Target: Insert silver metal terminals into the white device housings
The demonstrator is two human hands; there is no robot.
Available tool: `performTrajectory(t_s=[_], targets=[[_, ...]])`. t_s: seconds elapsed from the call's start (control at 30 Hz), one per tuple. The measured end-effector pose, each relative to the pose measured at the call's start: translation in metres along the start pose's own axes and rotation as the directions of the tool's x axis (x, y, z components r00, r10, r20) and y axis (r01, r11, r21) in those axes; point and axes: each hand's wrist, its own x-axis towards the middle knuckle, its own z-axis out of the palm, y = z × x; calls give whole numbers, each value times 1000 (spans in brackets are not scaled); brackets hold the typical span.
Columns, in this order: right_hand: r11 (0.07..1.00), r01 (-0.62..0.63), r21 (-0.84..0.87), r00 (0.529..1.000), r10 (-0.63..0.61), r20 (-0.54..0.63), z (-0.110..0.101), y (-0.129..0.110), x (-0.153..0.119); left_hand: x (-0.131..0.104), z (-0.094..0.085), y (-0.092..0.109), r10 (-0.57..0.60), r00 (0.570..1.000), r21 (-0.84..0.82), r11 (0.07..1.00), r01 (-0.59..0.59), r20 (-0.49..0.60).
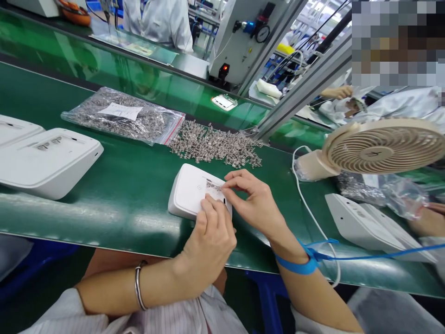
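A white plastic housing (pixel 189 191) lies on the green work surface in front of me, its shallow recess facing up. Small silvery metal pieces (pixel 212 185) show inside that recess. My left hand (pixel 212 236) reaches over the near side of the housing, fingers bunched with their tips at the recess. From the right comes my right hand (pixel 255 199), thumb and forefinger closed together at the recess's right end. Whatever lies between the fingertips of either hand is too small or hidden to tell. Beyond the housing is a loose pile of small metal spring-like parts (pixel 215 144).
Left of the pile lies a clear bag (pixel 118 116) of similar parts. More white housings (pixel 66 157) stand at the left, others (pixel 368 222) at the right. A beige fan (pixel 378 148) with a white cable is on the right. A blue wrist cord (pixel 375 254) trails rightward. Co-workers sit nearby.
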Motion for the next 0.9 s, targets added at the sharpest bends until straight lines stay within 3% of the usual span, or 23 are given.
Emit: performTrajectory(t_s=[0.3, 0.67, 0.9], targets=[[989, 60, -134, 996, -69, -63, 9, 0, -3, 1, 2, -6, 28, 1000, -32, 999, -29, -13], [999, 51, -1, 998, -52, -40, 4, 4, -19, 0, 9, -1, -23, 999, -78, 997, 20, -40], [975, 156, -158, 988, -155, 19, 6, 7, -26, -2, 9, -1, -2, 999, -69, 998, -2, -47]])
